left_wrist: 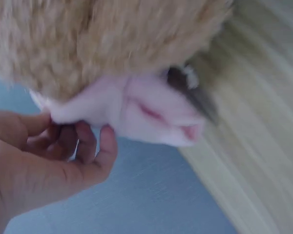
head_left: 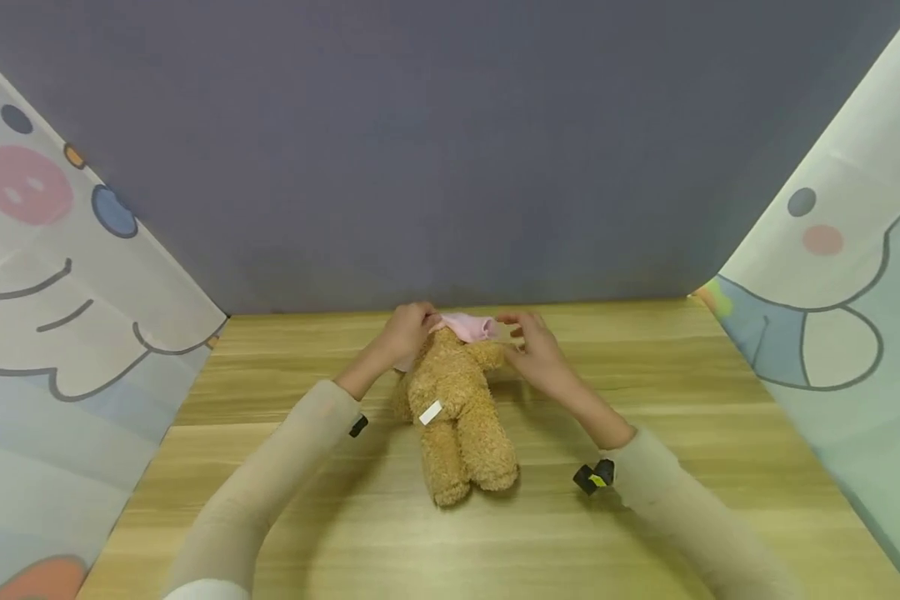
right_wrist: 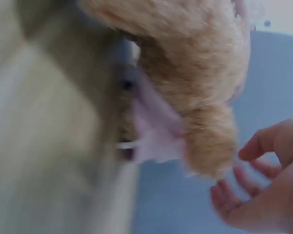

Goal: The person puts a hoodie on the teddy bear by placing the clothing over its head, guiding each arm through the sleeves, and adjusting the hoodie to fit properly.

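A tan plush teddy bear [head_left: 453,379] has its back toward the head camera, legs toward the person, a white tag [head_left: 431,412] low on its back. A pink doll garment [head_left: 468,326] lies around its upper end, and the bear's head is hidden. My left hand [head_left: 405,335] pinches the edge of the pink cloth [left_wrist: 95,105] between thumb and fingers. Beside the bear's arm [right_wrist: 210,139], my right hand [head_left: 542,360] has loosely bent, spread fingers that grip nothing.
The bear is over a wood-grain table [head_left: 607,533]. A dark grey panel [head_left: 450,150] rises behind the table's far edge. Cartoon-printed sheets [head_left: 37,275] stand along both sides. A dark wrist camera [head_left: 594,477] sits at the right cuff.
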`<state>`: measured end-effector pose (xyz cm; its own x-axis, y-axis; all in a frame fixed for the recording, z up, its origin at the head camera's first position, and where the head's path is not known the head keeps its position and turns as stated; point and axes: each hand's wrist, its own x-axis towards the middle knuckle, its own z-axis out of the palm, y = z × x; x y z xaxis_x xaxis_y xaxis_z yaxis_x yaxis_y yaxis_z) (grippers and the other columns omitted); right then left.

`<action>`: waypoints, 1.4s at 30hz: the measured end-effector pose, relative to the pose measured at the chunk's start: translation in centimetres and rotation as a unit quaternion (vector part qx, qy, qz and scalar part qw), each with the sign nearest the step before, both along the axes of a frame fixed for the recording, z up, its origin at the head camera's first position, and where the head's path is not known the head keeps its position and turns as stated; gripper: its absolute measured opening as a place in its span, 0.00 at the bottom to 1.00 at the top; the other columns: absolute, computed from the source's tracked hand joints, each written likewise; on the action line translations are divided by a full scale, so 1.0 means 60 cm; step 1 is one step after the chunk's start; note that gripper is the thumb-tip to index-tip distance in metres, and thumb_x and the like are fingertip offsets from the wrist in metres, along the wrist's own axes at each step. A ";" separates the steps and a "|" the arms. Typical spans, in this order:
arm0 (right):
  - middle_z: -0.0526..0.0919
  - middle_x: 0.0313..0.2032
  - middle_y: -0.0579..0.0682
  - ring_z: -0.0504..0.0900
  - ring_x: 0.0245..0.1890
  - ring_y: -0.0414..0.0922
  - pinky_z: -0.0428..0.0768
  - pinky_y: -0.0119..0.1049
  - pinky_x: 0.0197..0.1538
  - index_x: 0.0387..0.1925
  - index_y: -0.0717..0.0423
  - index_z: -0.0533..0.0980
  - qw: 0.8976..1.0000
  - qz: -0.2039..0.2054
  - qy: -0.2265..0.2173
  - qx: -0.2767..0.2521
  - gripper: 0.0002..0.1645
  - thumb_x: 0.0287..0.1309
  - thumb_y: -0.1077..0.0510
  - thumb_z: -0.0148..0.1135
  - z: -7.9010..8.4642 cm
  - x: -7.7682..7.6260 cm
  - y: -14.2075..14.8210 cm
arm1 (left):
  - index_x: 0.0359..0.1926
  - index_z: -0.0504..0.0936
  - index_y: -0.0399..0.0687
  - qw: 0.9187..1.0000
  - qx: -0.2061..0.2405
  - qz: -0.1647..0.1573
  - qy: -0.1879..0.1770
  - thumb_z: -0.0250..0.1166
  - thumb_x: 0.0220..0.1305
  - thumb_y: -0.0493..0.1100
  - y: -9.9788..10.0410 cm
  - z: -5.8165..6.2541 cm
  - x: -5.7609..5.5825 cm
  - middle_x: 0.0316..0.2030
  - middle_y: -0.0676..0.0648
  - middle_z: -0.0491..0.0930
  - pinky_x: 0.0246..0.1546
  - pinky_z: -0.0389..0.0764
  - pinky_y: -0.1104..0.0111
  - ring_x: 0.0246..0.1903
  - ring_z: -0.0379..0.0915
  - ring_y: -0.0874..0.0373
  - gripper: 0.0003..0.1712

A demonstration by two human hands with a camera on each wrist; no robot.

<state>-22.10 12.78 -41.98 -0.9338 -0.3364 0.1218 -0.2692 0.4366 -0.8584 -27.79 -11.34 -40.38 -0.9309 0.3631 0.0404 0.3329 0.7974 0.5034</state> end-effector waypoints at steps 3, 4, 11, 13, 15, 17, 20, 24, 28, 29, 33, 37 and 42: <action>0.81 0.52 0.62 0.82 0.50 0.57 0.83 0.48 0.48 0.57 0.64 0.77 0.984 0.011 0.143 0.103 0.18 0.67 0.66 0.59 0.024 -0.007 -0.025 | 0.44 0.79 0.35 0.999 0.019 -0.005 -0.051 0.54 0.79 0.40 0.004 0.005 -0.014 0.34 0.39 0.79 0.29 0.70 0.67 0.26 0.68 0.56 0.12; 0.82 0.51 0.61 0.82 0.48 0.56 0.83 0.48 0.47 0.55 0.63 0.78 0.977 0.022 0.166 0.134 0.16 0.68 0.65 0.60 0.027 -0.011 -0.034 | 0.44 0.79 0.36 0.997 0.029 -0.008 -0.070 0.54 0.79 0.40 0.007 0.005 -0.015 0.34 0.40 0.78 0.29 0.68 0.68 0.27 0.66 0.56 0.12; 0.84 0.45 0.61 0.84 0.46 0.56 0.85 0.46 0.48 0.46 0.66 0.82 0.930 0.043 0.246 0.270 0.13 0.70 0.58 0.63 0.002 -0.028 -0.065 | 0.49 0.75 0.40 0.992 0.067 -0.061 -0.092 0.55 0.79 0.42 0.011 -0.019 0.009 0.36 0.43 0.81 0.29 0.75 0.67 0.30 0.73 0.55 0.10; 0.84 0.40 0.60 0.84 0.40 0.54 0.86 0.46 0.42 0.42 0.65 0.82 0.931 0.028 0.247 0.266 0.12 0.71 0.59 0.61 -0.001 -0.035 -0.059 | 0.47 0.76 0.41 0.993 0.074 -0.063 -0.068 0.59 0.76 0.42 0.011 -0.020 0.019 0.37 0.44 0.82 0.33 0.79 0.66 0.33 0.77 0.55 0.08; 0.83 0.35 0.57 0.82 0.34 0.51 0.84 0.45 0.37 0.40 0.64 0.82 0.936 0.011 0.231 0.267 0.11 0.72 0.59 0.60 -0.001 -0.047 -0.051 | 0.46 0.78 0.41 0.996 0.062 -0.058 -0.029 0.62 0.74 0.41 0.014 -0.021 0.023 0.39 0.44 0.84 0.37 0.82 0.64 0.37 0.81 0.54 0.08; 0.80 0.30 0.54 0.78 0.28 0.48 0.79 0.43 0.32 0.38 0.63 0.81 0.944 0.007 0.191 0.268 0.12 0.73 0.58 0.58 0.003 -0.059 -0.041 | 0.46 0.80 0.41 0.998 0.042 -0.052 -0.001 0.63 0.73 0.41 0.019 -0.021 0.022 0.39 0.43 0.86 0.38 0.83 0.63 0.37 0.82 0.53 0.07; 0.80 0.26 0.54 0.75 0.23 0.45 0.74 0.38 0.28 0.42 0.63 0.81 0.960 0.027 0.104 0.258 0.13 0.75 0.57 0.56 0.012 -0.076 -0.030 | 0.46 0.82 0.40 0.999 0.015 -0.049 0.010 0.61 0.74 0.41 0.026 -0.022 0.012 0.38 0.43 0.85 0.34 0.79 0.66 0.31 0.78 0.55 0.09; 0.86 0.39 0.58 0.81 0.29 0.45 0.76 0.35 0.28 0.59 0.65 0.74 0.974 0.060 0.011 0.217 0.20 0.70 0.61 0.61 0.017 -0.086 -0.024 | 0.48 0.81 0.33 0.991 0.097 -0.022 -0.095 0.55 0.77 0.36 0.026 -0.025 -0.008 0.31 0.44 0.79 0.25 0.68 0.70 0.22 0.64 0.60 0.11; 0.85 0.43 0.59 0.83 0.33 0.46 0.79 0.34 0.31 0.62 0.64 0.67 0.969 0.085 0.048 0.226 0.28 0.62 0.67 0.65 0.009 -0.084 -0.027 | 0.55 0.73 0.29 0.953 0.212 0.032 -0.214 0.45 0.78 0.32 0.015 -0.032 -0.022 0.28 0.46 0.68 0.20 0.60 0.72 0.19 0.54 0.63 0.14; 0.85 0.41 0.59 0.82 0.31 0.46 0.78 0.35 0.31 0.59 0.64 0.68 0.965 0.090 0.073 0.235 0.25 0.63 0.68 0.65 0.006 -0.083 -0.028 | 0.56 0.71 0.29 0.947 0.224 0.037 -0.228 0.43 0.78 0.32 0.013 -0.034 -0.022 0.30 0.46 0.66 0.21 0.60 0.71 0.20 0.54 0.62 0.15; 0.84 0.33 0.57 0.80 0.25 0.47 0.80 0.37 0.30 0.48 0.66 0.73 0.951 0.094 0.166 0.243 0.10 0.66 0.71 0.56 -0.007 -0.078 -0.032 | 0.56 0.68 0.35 0.954 0.204 0.020 -0.218 0.44 0.79 0.36 0.013 -0.036 -0.014 0.40 0.43 0.68 0.28 0.67 0.70 0.28 0.62 0.60 0.13; 0.84 0.29 0.57 0.82 0.25 0.49 0.83 0.39 0.30 0.45 0.67 0.75 0.943 0.070 0.223 0.238 0.08 0.72 0.68 0.50 -0.017 -0.079 -0.028 | 0.52 0.74 0.40 0.984 0.113 -0.028 -0.135 0.56 0.77 0.48 0.022 -0.027 0.002 0.35 0.43 0.76 0.28 0.71 0.68 0.27 0.68 0.58 0.15; 0.74 0.21 0.51 0.71 0.17 0.44 0.71 0.38 0.22 0.48 0.66 0.70 0.945 0.084 0.215 0.230 0.08 0.77 0.64 0.46 -0.022 -0.070 -0.020 | 0.50 0.77 0.39 0.999 0.007 -0.028 -0.036 0.64 0.73 0.49 0.037 -0.030 0.019 0.29 0.45 0.77 0.24 0.71 0.67 0.23 0.69 0.57 0.17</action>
